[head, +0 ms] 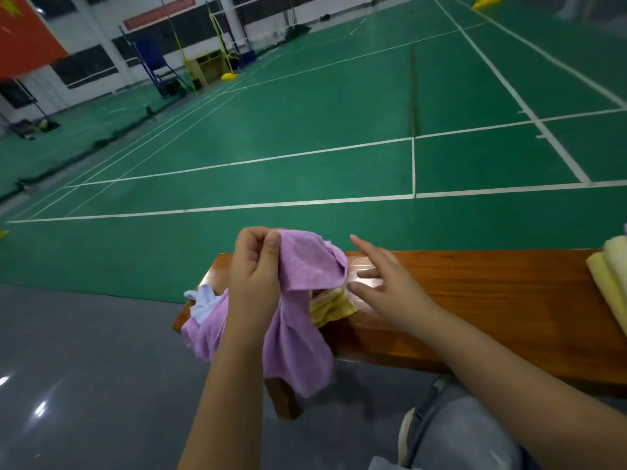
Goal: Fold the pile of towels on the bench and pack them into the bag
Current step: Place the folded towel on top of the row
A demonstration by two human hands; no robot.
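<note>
— Green badminton court (305, 130) stretches out behind the wooden bench (475, 293); how far along are you?

— Early, I'd judge. My left hand (252, 269) pinches a corner of the purple towel (305, 334) between thumb and curled fingers and lifts it; the rest hangs crumpled down over the bench's near edge. My right hand (383, 286) is spread, fingers straight, holding nothing, hovering just beside the raised cloth

— What about the rest of the pile?

— It sits at the left end of the bench, under and behind my left hand: a yellow towel (330, 308) peeks out beside the purple one, and a white towel (203, 303) shows at the far left. None of these is folded

— Anything done?

— Pale yellow towels (610, 276) lie at the bench's right end, and they look folded, though the frame cuts them off, so I can't count them

— And the bag?

— Not visible anywhere. My left arm hides part of the pile, so how many towels remain I can't tell. Folding and all the packing seem still ahead
</note>
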